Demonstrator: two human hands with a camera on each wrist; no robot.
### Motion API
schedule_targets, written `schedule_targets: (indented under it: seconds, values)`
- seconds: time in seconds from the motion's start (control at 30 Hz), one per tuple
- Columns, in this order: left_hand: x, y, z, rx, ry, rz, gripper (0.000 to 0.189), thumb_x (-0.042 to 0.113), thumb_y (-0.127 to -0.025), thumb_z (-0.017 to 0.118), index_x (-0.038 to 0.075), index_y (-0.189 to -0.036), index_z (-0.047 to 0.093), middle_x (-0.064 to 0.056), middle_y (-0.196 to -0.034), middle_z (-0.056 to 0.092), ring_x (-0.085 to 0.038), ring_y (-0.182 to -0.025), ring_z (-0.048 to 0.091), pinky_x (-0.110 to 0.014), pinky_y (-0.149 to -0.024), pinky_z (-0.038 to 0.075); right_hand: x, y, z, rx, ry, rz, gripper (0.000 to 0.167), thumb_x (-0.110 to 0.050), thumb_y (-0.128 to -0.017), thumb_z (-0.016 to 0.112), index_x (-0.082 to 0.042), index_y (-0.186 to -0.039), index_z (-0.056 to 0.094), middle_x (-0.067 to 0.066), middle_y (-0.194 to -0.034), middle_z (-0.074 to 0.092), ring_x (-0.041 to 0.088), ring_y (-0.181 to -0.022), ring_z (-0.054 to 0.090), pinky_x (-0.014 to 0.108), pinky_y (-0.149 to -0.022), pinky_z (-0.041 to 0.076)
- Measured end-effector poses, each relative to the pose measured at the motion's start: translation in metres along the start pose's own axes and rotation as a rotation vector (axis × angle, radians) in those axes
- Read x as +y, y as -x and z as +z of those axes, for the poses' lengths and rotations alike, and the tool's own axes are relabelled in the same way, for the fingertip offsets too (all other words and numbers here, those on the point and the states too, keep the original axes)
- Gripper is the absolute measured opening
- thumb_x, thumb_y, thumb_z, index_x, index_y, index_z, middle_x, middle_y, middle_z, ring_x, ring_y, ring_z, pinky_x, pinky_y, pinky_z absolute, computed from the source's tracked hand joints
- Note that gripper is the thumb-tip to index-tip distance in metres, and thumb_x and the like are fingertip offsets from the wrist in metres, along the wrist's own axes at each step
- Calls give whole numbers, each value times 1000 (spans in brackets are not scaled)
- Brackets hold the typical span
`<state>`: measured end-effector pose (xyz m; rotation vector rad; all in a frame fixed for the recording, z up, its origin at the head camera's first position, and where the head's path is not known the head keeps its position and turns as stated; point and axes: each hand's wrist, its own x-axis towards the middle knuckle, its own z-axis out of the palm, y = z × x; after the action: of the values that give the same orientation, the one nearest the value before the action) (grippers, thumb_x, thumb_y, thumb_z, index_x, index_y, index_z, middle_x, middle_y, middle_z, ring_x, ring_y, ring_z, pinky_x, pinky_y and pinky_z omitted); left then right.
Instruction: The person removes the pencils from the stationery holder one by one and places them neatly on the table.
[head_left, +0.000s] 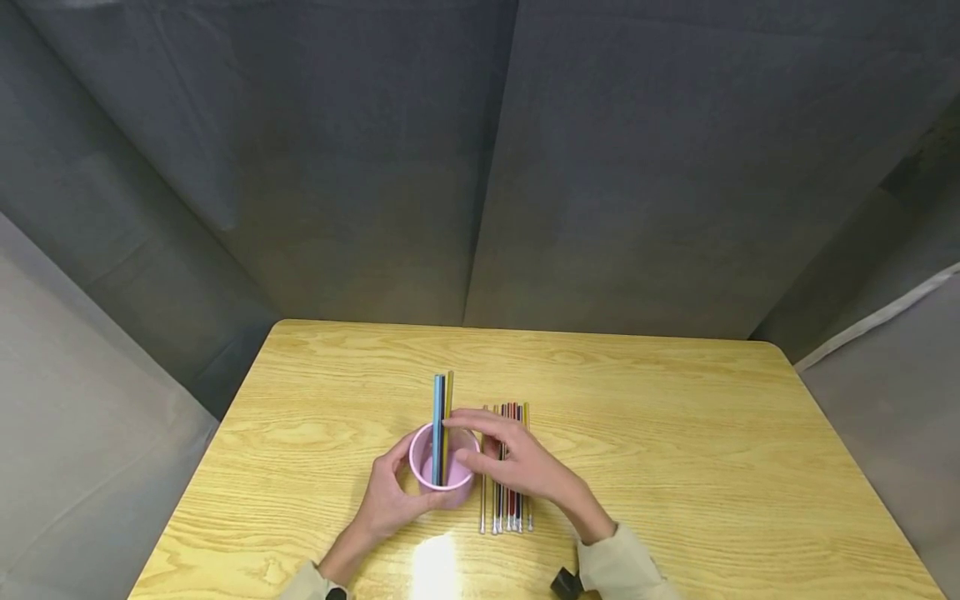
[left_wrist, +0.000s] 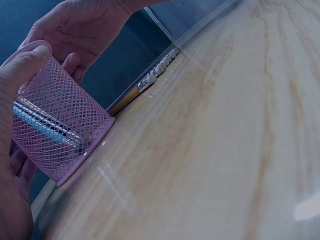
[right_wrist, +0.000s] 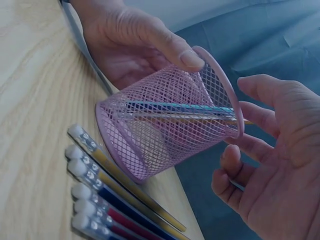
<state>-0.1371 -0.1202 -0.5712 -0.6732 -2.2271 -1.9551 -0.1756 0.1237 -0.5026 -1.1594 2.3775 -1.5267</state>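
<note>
A pink mesh pencil cup (head_left: 459, 498) stands upright on the table, left of a row of loose pencils (head_left: 511, 504). My left hand (head_left: 390, 498) grips the cup from its left side, thumb at the rim in the right wrist view. Inside the cup lean pencils (head_left: 437, 408): a light blue, a dark and a yellow one. My right hand (head_left: 517, 457) hovers over the cup's right rim, fingers loosely bent and thumb apart. Its fingertips are close to the yellow pencil; whether they touch it I cannot tell. Nothing is pinched between that thumb and fingers.
Several pencils with white erasers (right_wrist: 82, 167) lie side by side right of the cup, eraser ends toward me, partly under my right hand. The wood-grain table (head_left: 675, 450) ends at grey curtains (head_left: 600, 208). A small black object (head_left: 566, 583) shows beside the right sleeve.
</note>
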Motion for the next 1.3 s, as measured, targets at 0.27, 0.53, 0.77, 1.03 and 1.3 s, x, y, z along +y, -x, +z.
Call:
schedule_targets:
  seconds: [0.27,0.53,0.77,1.03,1.3]
  values:
    - [1,0,0,-2,31,7,89,8,-71,95,9,-150,54,-14,-142,64,-26,-130,60,-37,-116,47,-2,0,8,-15,8,46,52,-25,-102,68,-23,-152,54,0,-159,50,20,-130,59,48,-108,54]
    - [-1,0,0,-3,41,6,90,6,-70,95,9,-150,54,-13,-143,64,-25,-131,60,-41,-117,47,-1,0,9,-17,3,63,48,-25,-105,63,-23,-153,54,1,-159,50,25,-141,51,53,-115,48]
    - [-2,0,1,-4,30,22,91,6,-69,96,8,-150,54,-15,-143,63,-26,-132,60,-41,-116,48,-1,0,6,14,-5,45,45,-19,-104,65,-18,-149,58,5,-152,57,11,-77,55,26,-68,54]
    - [-2,0,0,-5,23,25,92,8,-70,96,8,-150,53,-14,-144,63,-26,-132,60,-38,-117,47,-2,-1,2,56,-3,27,38,-16,-105,63,-13,-142,64,4,-139,67,18,-77,59,30,-66,56]
    - [1,-1,0,-18,18,44,93,7,-70,96,7,-151,51,-18,-145,62,-30,-132,60,-41,-118,46,-11,-2,-3,98,9,64,31,-14,-108,56,-9,-136,68,0,-140,68,21,-129,63,41,-107,56]
